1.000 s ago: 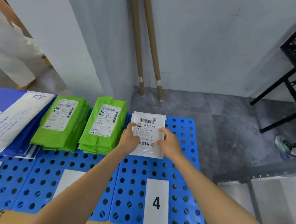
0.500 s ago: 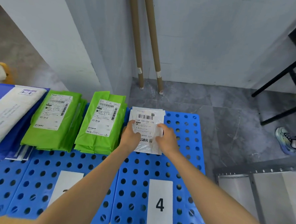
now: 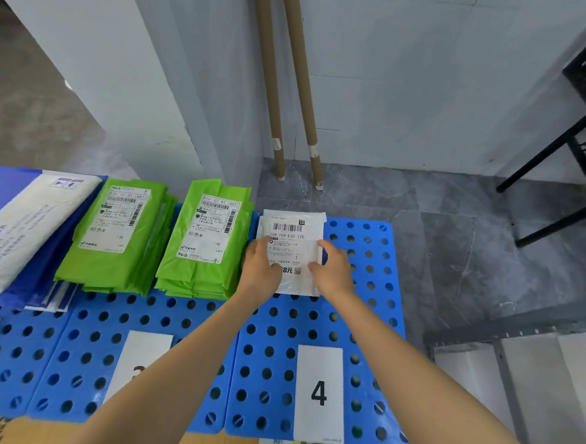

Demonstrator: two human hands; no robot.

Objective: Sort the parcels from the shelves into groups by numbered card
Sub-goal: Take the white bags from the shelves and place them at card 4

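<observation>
**While both hands are on the white parcel: skew and overhang risk**

Since the white parcel [image 3: 291,252] already lies flat on the blue board [image 3: 369,295], straight beyond the 4 card [image 3: 319,393] at the board's far end, I'd call this placement nearly done. My left hand [image 3: 261,268] grips its left edge and my right hand [image 3: 331,270] pinches its right edge. The hands are apart with the parcel between them.

Risks, as I judge them:
- It's a film bag on smooth plastic, so it probably slides. If I let go unevenly it skews.
- Its left edge is just beside the green stack [image 3: 204,247], which sits beyond and left of the 4 card. Any overlap there mixes the groups.
- There looks to be more white film under it, but I can't tell how many pieces. A one-sided push could shear that pile.
- The parcel's edge farthest from the 4 card sits right at the board's rim. A further nudge sends it over onto the floor [image 3: 454,249].

Best bet: release both sides together and lift the hands straight up, with no sideways drag.
</observation>
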